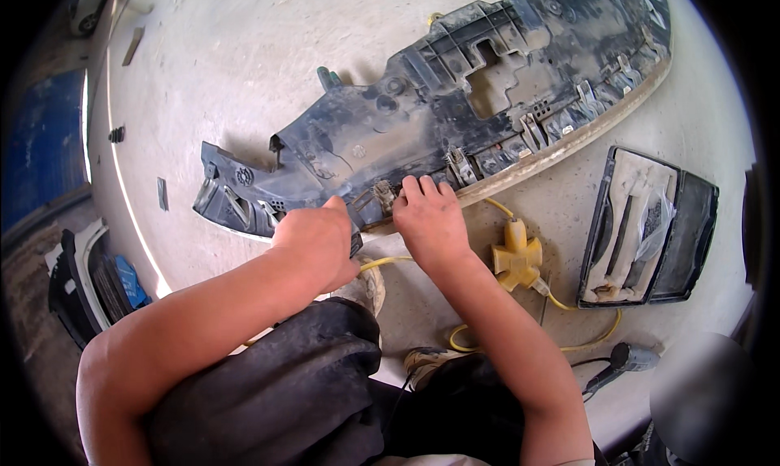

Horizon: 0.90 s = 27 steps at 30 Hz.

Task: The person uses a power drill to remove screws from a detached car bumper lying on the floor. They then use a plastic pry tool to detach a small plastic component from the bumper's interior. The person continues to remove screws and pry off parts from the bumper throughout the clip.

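The fingers of the right hand (429, 226) are bent and close together, their tips resting over the near edge of a long, dark plastic vehicle panel (455, 117); whether the thumb pinches anything from below cannot be told. Just beside it, the left hand (313, 242) is curled, with thumb and forefinger closed about a dark object (355, 232) that is mostly hidden by the hand; its other fingers are out of sight. The 2 bare forearms reach in from the lower edge. The dusty panel lies across a pale concrete floor (227, 52), slanting from near the left hand up to the upper right, its ribbed inner side facing up, with a stepped cutout and metal-looking clips along the near edge. Below the panel, beside the right forearm, sits a yellow cross-shaped outlet block (517, 259) with a yellow cord (605, 336) looping away. Farther right, a black case (695, 238) lies open, a clear plastic bag (655, 226) inside. Below the case rests a grey tool (632, 358) with a rounded head. Nearest the viewer are a knee in dark trousers (284, 385) and 2 shoes, partly covered. At far left stands a blue panel-like surface (45, 141).
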Available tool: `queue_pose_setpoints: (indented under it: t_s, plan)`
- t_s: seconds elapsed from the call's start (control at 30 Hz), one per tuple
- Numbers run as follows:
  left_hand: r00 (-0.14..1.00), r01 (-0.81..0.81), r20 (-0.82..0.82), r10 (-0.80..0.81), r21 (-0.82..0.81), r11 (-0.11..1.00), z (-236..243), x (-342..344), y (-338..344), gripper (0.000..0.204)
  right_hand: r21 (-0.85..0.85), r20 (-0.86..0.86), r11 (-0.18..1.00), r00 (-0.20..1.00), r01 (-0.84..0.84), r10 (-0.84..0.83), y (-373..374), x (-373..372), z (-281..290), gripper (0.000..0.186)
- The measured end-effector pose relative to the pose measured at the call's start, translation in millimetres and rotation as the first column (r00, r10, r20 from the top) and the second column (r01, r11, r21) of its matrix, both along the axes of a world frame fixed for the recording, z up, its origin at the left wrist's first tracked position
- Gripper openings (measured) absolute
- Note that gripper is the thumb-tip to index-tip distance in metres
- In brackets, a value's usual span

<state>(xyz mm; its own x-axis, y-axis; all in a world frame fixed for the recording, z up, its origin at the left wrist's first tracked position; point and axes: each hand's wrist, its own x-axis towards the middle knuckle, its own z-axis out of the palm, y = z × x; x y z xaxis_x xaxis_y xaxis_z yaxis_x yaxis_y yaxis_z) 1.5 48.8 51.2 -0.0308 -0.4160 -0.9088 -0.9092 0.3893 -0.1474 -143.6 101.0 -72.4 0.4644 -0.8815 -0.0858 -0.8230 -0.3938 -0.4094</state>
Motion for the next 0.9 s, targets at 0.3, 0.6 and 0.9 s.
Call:
queue_pose_setpoints:
  t_s: [0.3,0.6,0.9]
  plan:
    - [0.999,0.015,-0.049,-0.015,-0.015,1.000,0.5,2.6,1.2,0.060,0.007,-0.017,1.000,1.000,-0.007,0.007,-0.2,0.3,1.6,0.004]
    - [0.997,0.035,-0.073,-0.038,-0.046,0.998,-2.1,4.2,4.2,0.056,-0.052,0.010,0.999,1.000,0.010,-0.009,0.6,0.6,-1.7,0.001]
    - [0.998,0.025,-0.052,-0.027,-0.042,0.999,-3.3,2.0,4.3,0.057,-0.048,0.027,0.999,1.000,0.016,-0.014,0.5,0.7,-1.3,0.002]
